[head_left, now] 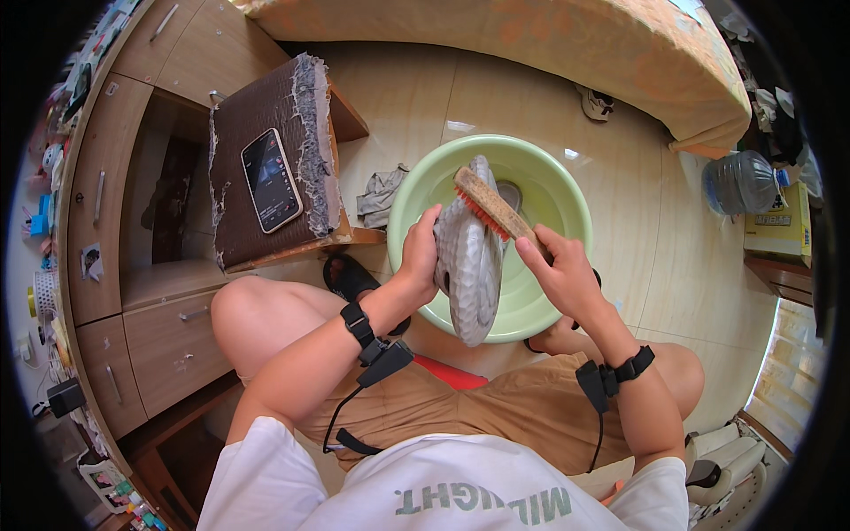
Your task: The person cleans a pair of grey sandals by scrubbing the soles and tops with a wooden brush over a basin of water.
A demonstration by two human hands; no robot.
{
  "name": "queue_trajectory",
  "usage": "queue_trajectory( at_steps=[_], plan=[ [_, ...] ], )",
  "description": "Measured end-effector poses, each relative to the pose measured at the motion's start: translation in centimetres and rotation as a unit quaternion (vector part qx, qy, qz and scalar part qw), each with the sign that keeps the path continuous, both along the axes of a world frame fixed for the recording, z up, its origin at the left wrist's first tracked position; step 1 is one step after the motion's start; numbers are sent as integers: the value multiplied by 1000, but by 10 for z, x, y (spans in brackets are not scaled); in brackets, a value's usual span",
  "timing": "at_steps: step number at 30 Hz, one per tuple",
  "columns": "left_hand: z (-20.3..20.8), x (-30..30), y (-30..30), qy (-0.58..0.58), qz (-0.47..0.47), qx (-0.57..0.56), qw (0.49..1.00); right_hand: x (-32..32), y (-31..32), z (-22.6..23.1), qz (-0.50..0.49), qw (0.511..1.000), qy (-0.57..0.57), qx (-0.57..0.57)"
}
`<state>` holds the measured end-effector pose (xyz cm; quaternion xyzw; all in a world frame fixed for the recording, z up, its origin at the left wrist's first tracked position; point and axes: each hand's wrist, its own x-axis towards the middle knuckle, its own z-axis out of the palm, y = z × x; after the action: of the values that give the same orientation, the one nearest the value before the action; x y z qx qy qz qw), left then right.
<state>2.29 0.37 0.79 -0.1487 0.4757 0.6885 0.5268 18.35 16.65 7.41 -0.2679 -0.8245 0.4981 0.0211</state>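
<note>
My left hand (421,255) is closed on the side of a grey, wet-looking shoe (476,283), tilted up over a pale green basin (409,292). My right hand (564,276) grips the near end of a wooden scrub brush (496,203). The brush's red bristles rest against the shoe's upper part, or very close to it. Behind the brush, a greyish rounded thing (510,195) shows in part inside the basin; what it is I cannot tell.
A grey cloth (382,196) lies on the floor by the basin's left side. Farther left, a phone (273,180) rests on a worn brown stool (232,212) beside wooden cabinets (104,203). A large water bottle (742,182) stands at the right, and a draped bed (549,35) lies beyond.
</note>
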Motion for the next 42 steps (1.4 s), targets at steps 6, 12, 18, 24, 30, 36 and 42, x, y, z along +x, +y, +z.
queue_trajectory(
  at_steps=[6, 12, 18, 24, 30, 36, 42],
  plan=[
    [5, 2, 1, 2, 1, 13, 1000, -1, 3, -3, -25, 999, -24, 10],
    [4, -1, -1, -1, -9, 3, 1000, -2, 0, 2, 1, 1000, 1, 0],
    [4, 3, 2, 11, -6, 24, 1000, 1, 5, -8, -46, 999, -18, 23],
    [1, 1, 0, 10, -7, 14, 1000, 0, 2, -1, -2, 1000, 11, 13],
    [4, 3, 1, 21, -7, 38, 999, -2, 5, 1, -42, 999, -13, 25],
    [-4, 3, 0, 39, -5, 7, 999, 1, 3, -1, -14, 1000, -7, 23],
    [-1, 4, 1, 31, -4, 3, 1000, -1, 3, -1, -14, 1000, -4, 7]
  ],
)
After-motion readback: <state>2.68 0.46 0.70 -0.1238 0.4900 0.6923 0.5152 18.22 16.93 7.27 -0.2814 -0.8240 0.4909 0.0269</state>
